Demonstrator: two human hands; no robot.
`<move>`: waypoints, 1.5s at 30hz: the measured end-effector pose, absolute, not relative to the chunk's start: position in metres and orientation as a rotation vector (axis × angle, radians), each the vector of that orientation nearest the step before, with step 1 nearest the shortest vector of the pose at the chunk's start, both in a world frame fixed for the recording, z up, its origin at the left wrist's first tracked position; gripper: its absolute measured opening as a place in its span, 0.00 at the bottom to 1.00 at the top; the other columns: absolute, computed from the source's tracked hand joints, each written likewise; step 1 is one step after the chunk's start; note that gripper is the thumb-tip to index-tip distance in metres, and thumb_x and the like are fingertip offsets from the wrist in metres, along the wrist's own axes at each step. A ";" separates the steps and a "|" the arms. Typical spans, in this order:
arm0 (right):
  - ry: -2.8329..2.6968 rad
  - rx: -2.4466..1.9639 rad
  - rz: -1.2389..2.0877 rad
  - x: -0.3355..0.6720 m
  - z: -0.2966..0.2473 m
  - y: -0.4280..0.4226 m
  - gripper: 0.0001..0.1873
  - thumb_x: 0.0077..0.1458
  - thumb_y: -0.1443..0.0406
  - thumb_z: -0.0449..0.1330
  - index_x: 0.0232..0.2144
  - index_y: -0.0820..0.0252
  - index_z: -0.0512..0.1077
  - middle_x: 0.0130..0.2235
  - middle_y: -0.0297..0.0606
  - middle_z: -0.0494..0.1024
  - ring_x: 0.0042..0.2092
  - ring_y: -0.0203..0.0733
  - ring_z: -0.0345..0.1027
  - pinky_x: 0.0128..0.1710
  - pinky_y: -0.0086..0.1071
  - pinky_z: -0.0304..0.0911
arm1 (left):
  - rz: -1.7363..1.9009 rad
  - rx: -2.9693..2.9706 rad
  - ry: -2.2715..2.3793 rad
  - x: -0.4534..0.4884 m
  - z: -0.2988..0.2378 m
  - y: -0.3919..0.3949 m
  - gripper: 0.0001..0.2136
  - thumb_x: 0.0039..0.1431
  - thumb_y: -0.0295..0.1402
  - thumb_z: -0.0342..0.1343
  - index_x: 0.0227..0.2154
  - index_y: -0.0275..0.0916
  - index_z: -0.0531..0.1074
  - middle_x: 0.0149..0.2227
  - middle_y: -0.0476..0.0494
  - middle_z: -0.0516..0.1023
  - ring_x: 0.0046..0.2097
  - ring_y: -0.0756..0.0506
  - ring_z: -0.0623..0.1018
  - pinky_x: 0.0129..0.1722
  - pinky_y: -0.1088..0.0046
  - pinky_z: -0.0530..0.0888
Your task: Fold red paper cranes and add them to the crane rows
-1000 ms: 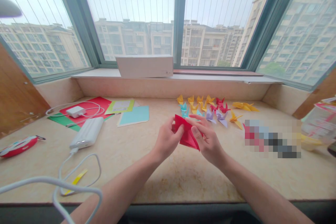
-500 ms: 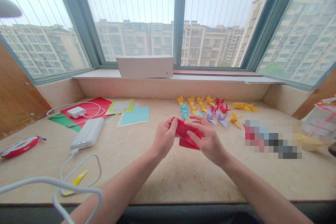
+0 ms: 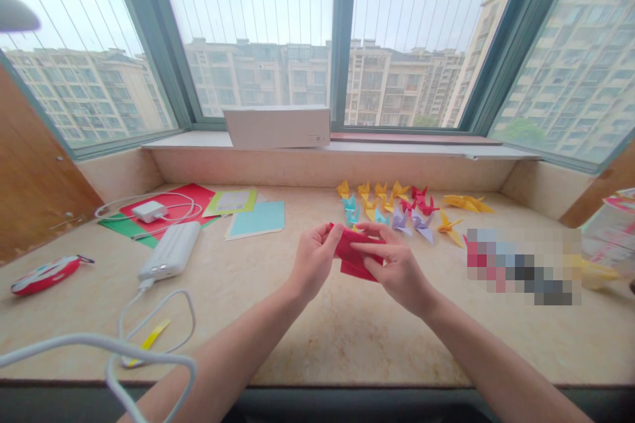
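Between my two hands, above the stone counter, is a partly folded piece of red origami paper (image 3: 358,258). My left hand (image 3: 317,254) pinches its left end, thumb on top. On the right side my right hand (image 3: 394,261) grips the paper, its index finger lying across the upper face and the thumb near the lower edge. The fingers behind the paper are partly hidden. Just beyond my hands stand rows of folded paper cranes, among them a yellow crane (image 3: 380,193), a blue crane (image 3: 351,210), a purple crane (image 3: 421,227) and a red crane (image 3: 421,198).
To the left lie a blue paper stack (image 3: 258,219), red paper sheets (image 3: 191,197), a white power bank (image 3: 170,252) and a looping white cable (image 3: 149,355). A red-and-white pouch (image 3: 49,275) is at far left. A white box (image 3: 278,128) stands on the sill. One patch at right is pixelated.
My right index finger has straightened and moved left across the red paper. The whole view has shifted slightly; both hands still hold the paper.
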State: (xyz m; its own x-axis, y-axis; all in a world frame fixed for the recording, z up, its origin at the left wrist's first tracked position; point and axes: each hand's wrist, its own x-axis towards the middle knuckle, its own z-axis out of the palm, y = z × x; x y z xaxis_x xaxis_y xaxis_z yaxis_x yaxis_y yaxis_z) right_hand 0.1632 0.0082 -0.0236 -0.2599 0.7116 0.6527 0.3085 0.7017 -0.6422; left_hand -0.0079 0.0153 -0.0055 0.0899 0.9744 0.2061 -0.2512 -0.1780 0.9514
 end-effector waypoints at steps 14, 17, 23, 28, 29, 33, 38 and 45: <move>-1.451 -0.880 1.314 0.159 -0.006 0.002 0.25 0.59 0.52 0.60 0.54 0.55 0.62 0.43 0.43 0.79 0.40 0.45 0.78 0.39 0.37 0.72 | 1.472 1.384 0.924 -0.008 -0.004 0.015 0.12 0.59 0.41 0.58 0.32 0.36 0.74 0.27 0.45 0.81 0.27 0.48 0.79 0.28 0.76 0.73; -1.478 -0.949 1.315 0.161 -0.006 0.002 0.26 0.56 0.52 0.64 0.52 0.56 0.65 0.42 0.42 0.81 0.39 0.46 0.78 0.38 0.37 0.72 | 1.465 1.415 0.923 -0.008 -0.004 0.014 0.13 0.60 0.42 0.57 0.31 0.35 0.74 0.26 0.46 0.81 0.26 0.48 0.78 0.25 0.77 0.72; -1.521 -1.063 1.239 0.165 -0.009 0.007 0.19 0.49 0.55 0.69 0.39 0.62 0.75 0.35 0.41 0.83 0.35 0.44 0.77 0.34 0.34 0.68 | 1.474 1.457 0.913 -0.011 -0.006 0.014 0.13 0.60 0.42 0.58 0.31 0.35 0.75 0.26 0.46 0.81 0.28 0.48 0.79 0.28 0.77 0.73; -1.495 -1.075 1.279 0.169 -0.009 0.010 0.18 0.45 0.56 0.71 0.35 0.62 0.75 0.30 0.37 0.82 0.31 0.41 0.76 0.29 0.30 0.65 | 1.500 1.394 0.932 -0.012 -0.007 0.020 0.12 0.56 0.40 0.62 0.32 0.35 0.76 0.31 0.42 0.83 0.32 0.46 0.81 0.32 0.74 0.75; -1.488 -1.075 1.289 0.169 -0.009 0.010 0.19 0.45 0.56 0.72 0.35 0.62 0.75 0.30 0.37 0.82 0.30 0.41 0.76 0.29 0.30 0.65 | 1.505 1.394 0.938 -0.012 -0.007 0.021 0.11 0.55 0.40 0.62 0.31 0.35 0.76 0.31 0.42 0.83 0.32 0.46 0.81 0.33 0.74 0.75; -1.464 -1.070 1.319 0.171 -0.007 0.011 0.20 0.45 0.57 0.72 0.36 0.63 0.75 0.31 0.38 0.83 0.31 0.42 0.77 0.30 0.32 0.67 | 1.495 1.313 0.912 -0.012 -0.003 0.020 0.12 0.54 0.40 0.64 0.31 0.34 0.76 0.30 0.42 0.84 0.33 0.45 0.82 0.34 0.73 0.76; -1.435 -1.029 1.326 0.173 -0.002 0.011 0.22 0.44 0.56 0.72 0.38 0.63 0.76 0.34 0.40 0.83 0.33 0.43 0.78 0.33 0.34 0.71 | 1.472 1.295 0.887 -0.011 -0.001 0.017 0.16 0.55 0.44 0.62 0.33 0.33 0.77 0.33 0.39 0.84 0.34 0.44 0.82 0.36 0.70 0.78; -1.348 -1.003 1.362 0.177 0.000 0.011 0.24 0.42 0.55 0.73 0.39 0.63 0.76 0.35 0.42 0.83 0.33 0.45 0.79 0.34 0.38 0.73 | 1.525 1.241 0.879 -0.015 0.005 0.016 0.24 0.59 0.52 0.56 0.42 0.32 0.75 0.39 0.34 0.83 0.34 0.42 0.83 0.36 0.66 0.79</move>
State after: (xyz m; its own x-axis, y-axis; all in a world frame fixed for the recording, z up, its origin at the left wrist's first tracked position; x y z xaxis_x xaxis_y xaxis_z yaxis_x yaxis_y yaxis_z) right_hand 0.1765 0.0114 0.0002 -0.2229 0.9729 0.0622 -0.0720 0.0472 -0.9963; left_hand -0.0147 0.0160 0.0050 -0.0354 0.9557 0.2921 -0.2267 -0.2924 0.9290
